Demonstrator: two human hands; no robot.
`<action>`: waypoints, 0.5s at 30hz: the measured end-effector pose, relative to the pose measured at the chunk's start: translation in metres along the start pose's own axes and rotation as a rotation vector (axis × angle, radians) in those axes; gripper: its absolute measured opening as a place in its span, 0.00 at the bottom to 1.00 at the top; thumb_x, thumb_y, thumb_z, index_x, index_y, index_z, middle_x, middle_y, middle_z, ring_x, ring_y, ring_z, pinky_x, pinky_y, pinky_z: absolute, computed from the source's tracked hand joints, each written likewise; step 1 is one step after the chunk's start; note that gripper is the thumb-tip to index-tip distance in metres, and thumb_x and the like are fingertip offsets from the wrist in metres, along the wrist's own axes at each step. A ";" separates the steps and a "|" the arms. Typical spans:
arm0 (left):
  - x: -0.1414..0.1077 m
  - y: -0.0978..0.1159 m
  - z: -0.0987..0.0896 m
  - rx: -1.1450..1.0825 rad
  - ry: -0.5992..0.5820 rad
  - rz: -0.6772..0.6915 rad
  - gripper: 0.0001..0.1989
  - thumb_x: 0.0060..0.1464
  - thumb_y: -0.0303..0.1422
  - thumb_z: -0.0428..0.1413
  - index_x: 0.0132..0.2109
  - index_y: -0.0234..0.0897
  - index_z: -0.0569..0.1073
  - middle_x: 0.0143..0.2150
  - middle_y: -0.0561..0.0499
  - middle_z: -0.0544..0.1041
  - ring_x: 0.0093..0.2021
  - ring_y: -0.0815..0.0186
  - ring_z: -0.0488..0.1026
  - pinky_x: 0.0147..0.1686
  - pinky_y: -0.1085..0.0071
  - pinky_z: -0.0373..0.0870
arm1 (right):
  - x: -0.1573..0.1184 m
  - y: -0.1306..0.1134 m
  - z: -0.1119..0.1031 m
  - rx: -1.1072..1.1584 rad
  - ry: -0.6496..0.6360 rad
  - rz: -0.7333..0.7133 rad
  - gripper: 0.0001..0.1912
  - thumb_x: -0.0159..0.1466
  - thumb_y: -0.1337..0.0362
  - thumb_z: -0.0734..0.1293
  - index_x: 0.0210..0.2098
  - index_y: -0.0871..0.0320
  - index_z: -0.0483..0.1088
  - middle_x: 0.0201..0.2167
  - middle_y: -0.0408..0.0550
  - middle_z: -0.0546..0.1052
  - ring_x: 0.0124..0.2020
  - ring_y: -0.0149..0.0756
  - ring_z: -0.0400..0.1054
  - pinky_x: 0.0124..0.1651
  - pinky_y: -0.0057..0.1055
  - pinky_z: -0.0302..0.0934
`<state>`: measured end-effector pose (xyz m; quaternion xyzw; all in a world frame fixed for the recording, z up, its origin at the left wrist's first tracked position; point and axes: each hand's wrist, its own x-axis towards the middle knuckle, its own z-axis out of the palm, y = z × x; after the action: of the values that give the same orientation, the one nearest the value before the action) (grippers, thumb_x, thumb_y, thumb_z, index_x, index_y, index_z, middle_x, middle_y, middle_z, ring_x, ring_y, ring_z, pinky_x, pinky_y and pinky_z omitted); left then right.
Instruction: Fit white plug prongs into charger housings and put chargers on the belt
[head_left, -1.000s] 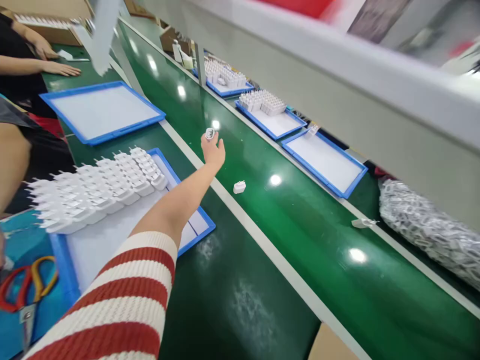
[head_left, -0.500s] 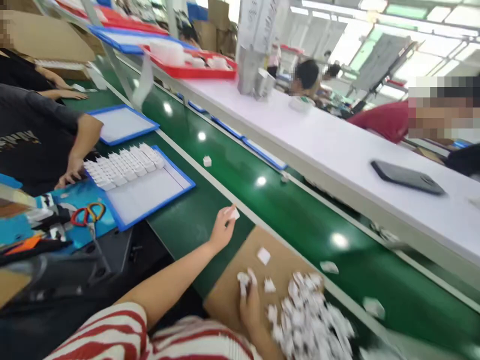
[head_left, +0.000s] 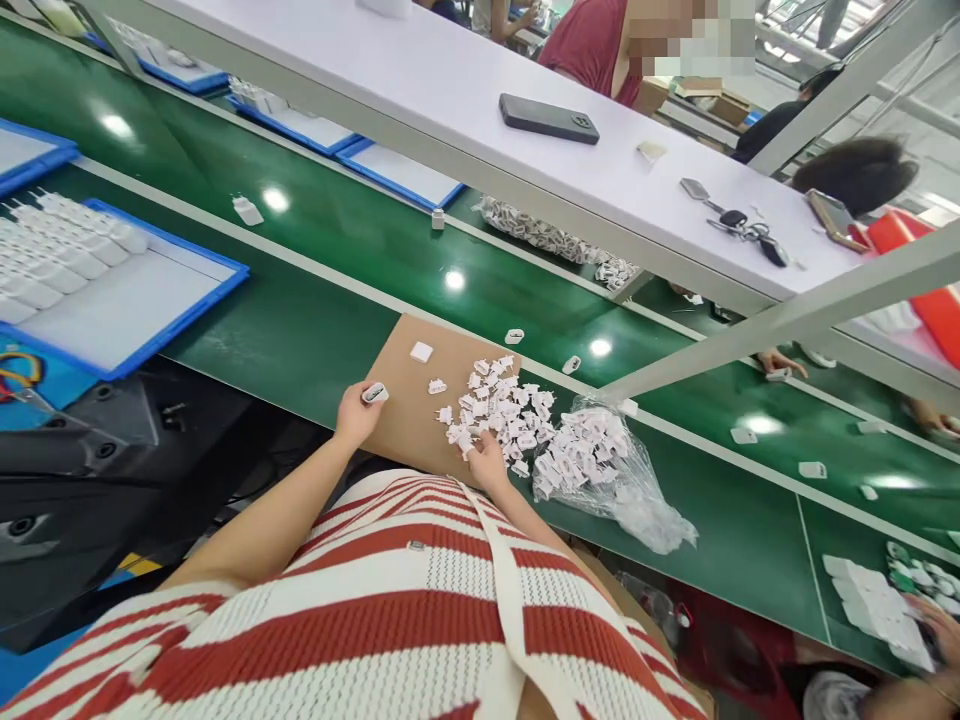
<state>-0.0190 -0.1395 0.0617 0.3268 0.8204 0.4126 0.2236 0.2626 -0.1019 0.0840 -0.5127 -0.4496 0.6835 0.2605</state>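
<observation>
My left hand is closed around a white plastic charger housing, its open end with a dark inside facing up. It hangs over the left edge of a brown cardboard sheet. At the near edge of a heap of small white plug pieces, my right hand pinches a white plug piece. A square white housing and a couple of loose plug pieces lie on the cardboard between my hands and its far edge.
A clear plastic bag of plug pieces lies right of the heap. Beyond runs a green conveyor belt with scattered white housings. A blue-rimmed tray with chargers stands left. A phone and keys rest on the white shelf.
The view has swung right and down. My left hand has drawn back from the belt's edge to the cardboard with a housing in it. My right hand has moved to the heap.
</observation>
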 end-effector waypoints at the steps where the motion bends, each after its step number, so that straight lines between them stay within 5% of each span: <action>1: 0.006 0.004 0.005 0.016 -0.029 0.021 0.17 0.50 0.28 0.58 0.49 0.37 0.74 0.49 0.43 0.75 0.50 0.54 0.76 0.57 0.52 0.75 | -0.001 -0.002 -0.003 0.015 0.001 0.007 0.22 0.52 0.53 0.72 0.44 0.56 0.74 0.32 0.46 0.81 0.31 0.36 0.73 0.33 0.30 0.65; 8: 0.052 0.024 0.016 0.134 -0.255 0.125 0.19 0.48 0.30 0.58 0.50 0.38 0.74 0.53 0.41 0.74 0.56 0.50 0.73 0.61 0.54 0.70 | 0.009 -0.024 -0.003 0.156 0.051 0.065 0.23 0.47 0.55 0.76 0.41 0.55 0.74 0.33 0.46 0.81 0.29 0.34 0.72 0.29 0.28 0.61; 12: 0.093 0.033 0.016 0.204 -0.297 0.165 0.28 0.54 0.38 0.58 0.61 0.38 0.70 0.64 0.39 0.68 0.69 0.46 0.60 0.69 0.51 0.58 | 0.020 -0.041 0.013 0.257 0.098 0.100 0.24 0.46 0.56 0.78 0.40 0.55 0.73 0.33 0.44 0.80 0.29 0.32 0.71 0.31 0.27 0.62; 15: 0.127 0.041 0.033 0.247 -0.384 0.201 0.29 0.53 0.43 0.62 0.59 0.38 0.73 0.65 0.37 0.68 0.70 0.38 0.55 0.69 0.43 0.53 | 0.027 -0.055 0.029 0.404 0.080 0.124 0.23 0.46 0.59 0.80 0.39 0.55 0.73 0.33 0.43 0.80 0.31 0.30 0.71 0.34 0.26 0.65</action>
<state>-0.0708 -0.0117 0.0645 0.5039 0.7706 0.2596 0.2913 0.2204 -0.0647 0.1221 -0.5036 -0.2602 0.7535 0.3331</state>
